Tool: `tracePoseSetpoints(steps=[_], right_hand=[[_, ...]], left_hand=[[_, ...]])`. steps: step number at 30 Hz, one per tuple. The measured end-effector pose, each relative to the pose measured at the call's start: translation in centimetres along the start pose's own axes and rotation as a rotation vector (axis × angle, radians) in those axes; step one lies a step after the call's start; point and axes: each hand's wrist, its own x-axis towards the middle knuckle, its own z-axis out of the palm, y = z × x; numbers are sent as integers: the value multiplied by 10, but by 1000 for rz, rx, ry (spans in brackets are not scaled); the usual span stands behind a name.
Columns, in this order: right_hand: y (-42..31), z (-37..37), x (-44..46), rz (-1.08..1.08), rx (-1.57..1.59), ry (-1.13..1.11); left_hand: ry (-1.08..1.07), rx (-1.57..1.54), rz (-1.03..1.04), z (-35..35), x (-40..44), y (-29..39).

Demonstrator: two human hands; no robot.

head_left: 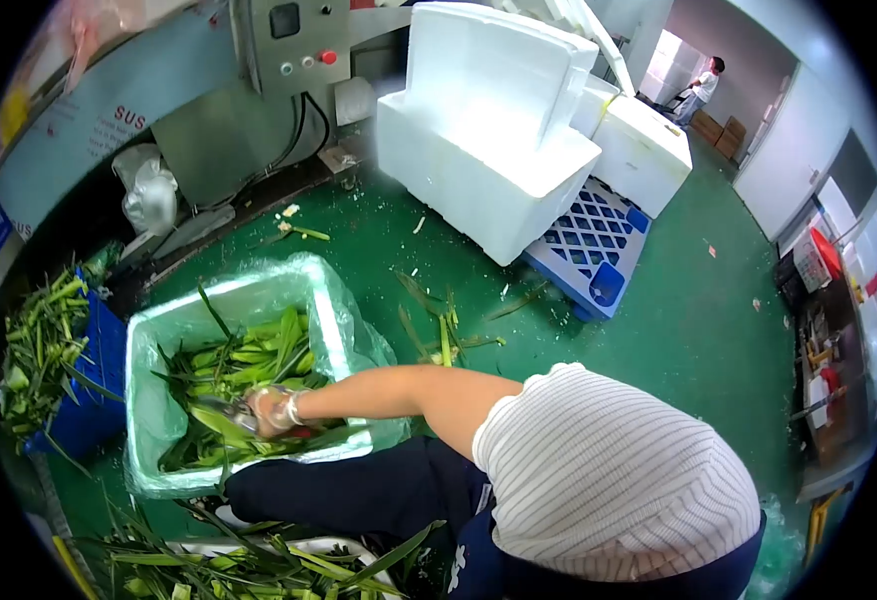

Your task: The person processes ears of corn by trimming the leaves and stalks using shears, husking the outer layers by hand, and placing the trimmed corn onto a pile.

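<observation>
My right hand point(276, 411), in what looks like a thin clear glove, reaches down into a white foam box point(333, 325) lined with clear plastic. Its fingers are closed around a blurred grey blade-like tool point(226, 410), with a bit of red showing by the wrist. Long green leaves and husk-like stalks point(248, 352) fill the box around the hand. My left hand is out of view. In front of me, cut leaves point(258, 562) lie in a white container, partly cropped by the bottom edge.
A blue bin point(98, 365) heaped with green leaves stands left of the box. White foam boxes point(478, 180) rest on and beside a blue pallet point(593, 245). Plant scraps point(445, 335) litter the green floor. A machine with a control panel point(298, 45) stands behind; a person point(700, 92) sits far off.
</observation>
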Motion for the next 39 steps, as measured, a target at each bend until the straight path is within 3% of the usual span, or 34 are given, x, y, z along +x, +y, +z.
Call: tracePoseSetpoints(steps=[4,6,8,9,10,11,13,14,16,17,18,20,22,24,25,27,28,31,34,36,37,39], right_hand=[[-86,-107,-13,-250,390,78],[-142,-135,-44,-250,415,7],[-184,-122,-74,-417,616,-21],[-204,-96,-84,-535,673,114],[-227,-91,-113,-499,677,15],[-242,-96,-138,-478,578,-167],[-266,-51,-173,-542,460,-247],[-277,-58,-194,-578,425,-381],[-290,19,-222,-601,380,-339],[-294,41,-235,-684,492,-396],[-298,56,-243,-731,600,-425],[-306,62,-256,-890,493,-507],[-312,52,-265,-834,342,-598],[-317,41,-245,-797,159,-781],[-317,44,-231,-900,117,-760],[-317,48,-210,-962,61,-760],[-321,52,-203,-930,65,-775],[-341,44,-186,-980,140,-970],[-356,23,-168,-1172,10,-1013],[-365,7,-166,-1412,-85,-1011],[-363,6,-165,-1494,-23,-984],[-362,-3,-173,-1421,-118,-939]], left_hand=[[8,12,36,-14,-18,25],[21,21,60,-31,-26,37],[35,24,83,-55,-35,46],[49,26,95,-72,-41,50],[77,36,102,-93,-55,55],[88,39,108,-106,-64,62],[153,60,229,-126,-73,60],[216,302,224,-125,-87,68],[321,334,264,-163,-95,26],[389,174,-32,-165,-91,21],[393,127,288,-174,-83,8],[402,-64,265,-179,-109,29],[421,-39,201,-219,-128,15],[584,71,305,-232,-129,-3],[528,-212,302,-247,-125,-16],[678,286,304,-245,-118,-28],[678,282,296,-242,-120,-33],[532,197,253,-245,-119,-24],[-44,-299,-51,-249,-127,-22],[-384,-610,-29,-236,-123,-19],[-391,-630,-16,-237,-122,-26],[-396,-657,-2,-239,-117,-29]])
